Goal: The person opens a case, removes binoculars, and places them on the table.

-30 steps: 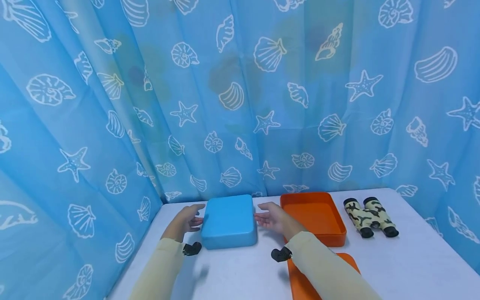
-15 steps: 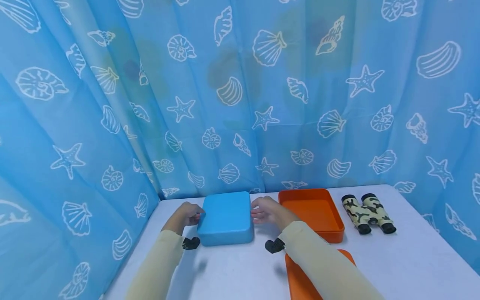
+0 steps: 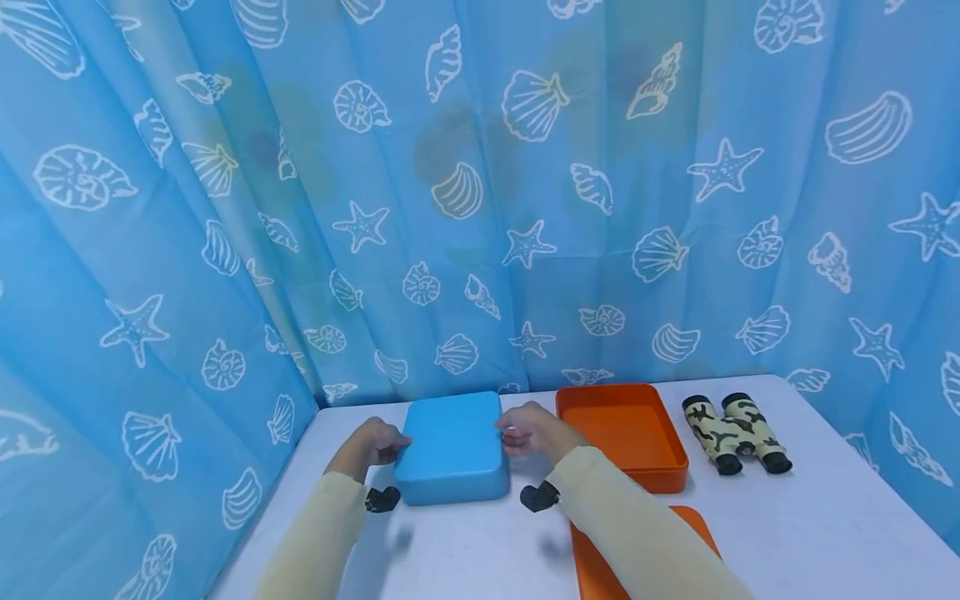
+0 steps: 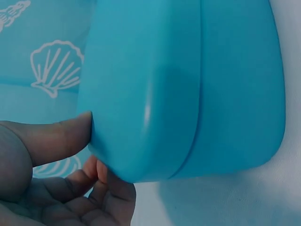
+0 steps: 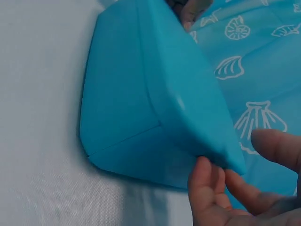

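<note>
Wrist views: your fingers (image 4: 101,172) curl under the lid's edge, hidden in the head view.
Blue plastic lidded box (image 3: 452,450): on the white bench (image 3: 825,525), between your gripping left hand (image 3: 372,443) and right hand (image 3: 528,432).

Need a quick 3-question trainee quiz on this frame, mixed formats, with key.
1. True or false: both the left hand and the right hand grip the closed blue rectangular plastic box.
2. Multiple choice: what lies right of the open orange plastic tray on the white table? A) a red mug B) camouflage-patterned toy binoculars C) a green bottle
3. Fill in: the flat orange lid lies at the table's near edge, partly hidden under the right ____.

Key:
1. True; the wrist views show thumb and fingers curled round the lid's edge on each side.
2. B
3. sleeve
</note>
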The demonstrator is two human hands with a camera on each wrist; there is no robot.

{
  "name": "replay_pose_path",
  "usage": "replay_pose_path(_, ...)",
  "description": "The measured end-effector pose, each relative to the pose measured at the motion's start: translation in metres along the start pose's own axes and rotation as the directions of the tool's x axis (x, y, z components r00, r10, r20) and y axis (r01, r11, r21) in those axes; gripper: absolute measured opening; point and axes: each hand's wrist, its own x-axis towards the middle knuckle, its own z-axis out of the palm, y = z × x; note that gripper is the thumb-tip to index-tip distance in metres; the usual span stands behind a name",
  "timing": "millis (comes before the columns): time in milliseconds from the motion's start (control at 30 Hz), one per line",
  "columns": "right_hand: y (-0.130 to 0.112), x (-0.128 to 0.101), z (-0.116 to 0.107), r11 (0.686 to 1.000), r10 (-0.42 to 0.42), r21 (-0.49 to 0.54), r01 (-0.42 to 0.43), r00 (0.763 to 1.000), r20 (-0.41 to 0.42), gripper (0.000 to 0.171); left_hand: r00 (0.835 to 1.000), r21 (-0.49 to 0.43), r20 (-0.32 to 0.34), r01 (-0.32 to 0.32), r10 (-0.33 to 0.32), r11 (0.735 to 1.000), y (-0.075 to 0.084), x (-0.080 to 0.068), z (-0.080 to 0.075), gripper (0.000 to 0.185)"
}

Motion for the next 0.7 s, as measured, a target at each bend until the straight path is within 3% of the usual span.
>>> replay_pose_path(233,-0.010,0.001,0.006,0.988,-0.066,-0.143,0.060,0.997,-0.036,0.055,1.000,-0.035,0.027,-0.012,0.013,0.999,-0.002,-0.003,-0.008,0.045)
replay_pose_path(433,-0.008,0.003,0.007,0.988,-0.003,-0.156,-0.002,0.999,-0.033,0.064,0.999,-0.045,0.041,-0.029,0.031,0.999,-0.001,-0.003,-0.010,0.048)
replay_pose_path(533,-0.006,0.005,0.008,0.984,-0.014,-0.178,0.006,0.999,-0.046,0.066,0.998,-0.017,0.040,-0.048,0.048,0.999,-0.002,-0.002,-0.009,0.043)
replay_pose_path(700,-0.006,0.002,0.013,0.936,-0.117,-0.344,0.081,0.989,-0.085,0.061,0.996,-0.032,0.052,-0.065,0.067,0.997,-0.008,-0.002,-0.003,0.038)
